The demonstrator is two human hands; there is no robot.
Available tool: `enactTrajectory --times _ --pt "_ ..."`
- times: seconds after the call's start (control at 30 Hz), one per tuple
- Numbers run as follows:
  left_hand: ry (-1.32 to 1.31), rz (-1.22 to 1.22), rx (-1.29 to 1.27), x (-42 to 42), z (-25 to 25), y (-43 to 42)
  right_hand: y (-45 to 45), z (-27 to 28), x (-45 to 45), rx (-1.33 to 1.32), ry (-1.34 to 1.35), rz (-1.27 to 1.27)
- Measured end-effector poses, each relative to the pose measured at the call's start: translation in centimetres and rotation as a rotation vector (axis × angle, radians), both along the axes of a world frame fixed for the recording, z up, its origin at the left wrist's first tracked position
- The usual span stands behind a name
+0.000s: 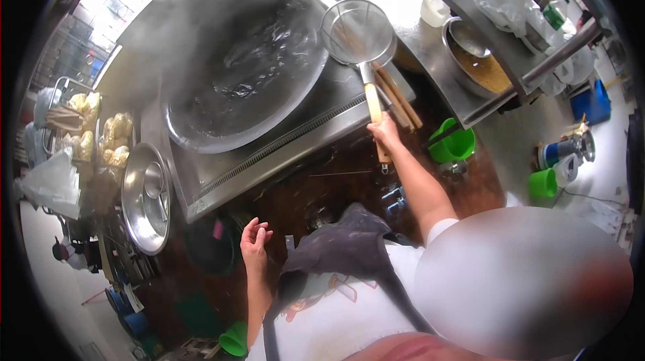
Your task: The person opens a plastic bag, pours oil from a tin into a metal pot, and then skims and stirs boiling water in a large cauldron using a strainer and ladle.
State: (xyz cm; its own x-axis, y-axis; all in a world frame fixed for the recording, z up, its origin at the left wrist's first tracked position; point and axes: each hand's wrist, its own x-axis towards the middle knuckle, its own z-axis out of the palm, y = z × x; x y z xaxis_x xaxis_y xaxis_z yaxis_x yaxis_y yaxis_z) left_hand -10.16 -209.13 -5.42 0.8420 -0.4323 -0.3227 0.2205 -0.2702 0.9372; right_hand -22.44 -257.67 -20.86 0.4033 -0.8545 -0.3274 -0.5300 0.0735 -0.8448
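My right hand (384, 131) is closed round the long wooden handle of a wire-mesh strainer (359, 30). The strainer's round basket is over the metal counter, beside the right rim of a large wok (242, 136). Bubbling water (252, 68) fills the wok, and steam rises from it. Wooden sticks or handles (398, 97) lie partly behind the strainer. My left hand (255, 240) hangs in front of the stove, its fingers loosely bent and apart, holding nothing.
A metal basin (146, 226) with a ladle stands left of the stove, near bagged food (115, 136). At right are a pot of brownish liquid (487, 78), a white jug (435, 10) and a green bucket (453, 142). The dark floor (322, 193) looks wet.
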Motion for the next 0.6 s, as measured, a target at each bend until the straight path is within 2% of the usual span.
enactTrajectory --times 0.03,0.07,0.17,0.27,0.4,0.6 --pt "0.003 -0.013 -0.011 0.1 -0.3 -0.4 -0.7 -3.9 0.1 -0.175 0.02 0.005" --pt "0.008 -0.026 -0.022 0.2 -0.8 -0.8 0.2 -0.5 -0.1 -0.256 0.157 0.045" --pt "0.012 -0.065 -0.02 0.2 -1.1 -1.6 0.3 0.3 0.5 -0.336 0.386 0.096" --pt "0.015 -0.09 -0.021 0.4 -1.7 -2.1 0.0 -1.1 0.2 -0.574 0.633 0.217" --pt "0.048 -0.086 0.001 0.1 -1.8 -2.5 0.8 -3.6 -1.1 -0.654 0.62 0.254" --pt "0.082 -0.05 0.031 -0.5 -0.7 -2.2 2.3 -3.3 -1.0 -0.636 0.59 0.271"
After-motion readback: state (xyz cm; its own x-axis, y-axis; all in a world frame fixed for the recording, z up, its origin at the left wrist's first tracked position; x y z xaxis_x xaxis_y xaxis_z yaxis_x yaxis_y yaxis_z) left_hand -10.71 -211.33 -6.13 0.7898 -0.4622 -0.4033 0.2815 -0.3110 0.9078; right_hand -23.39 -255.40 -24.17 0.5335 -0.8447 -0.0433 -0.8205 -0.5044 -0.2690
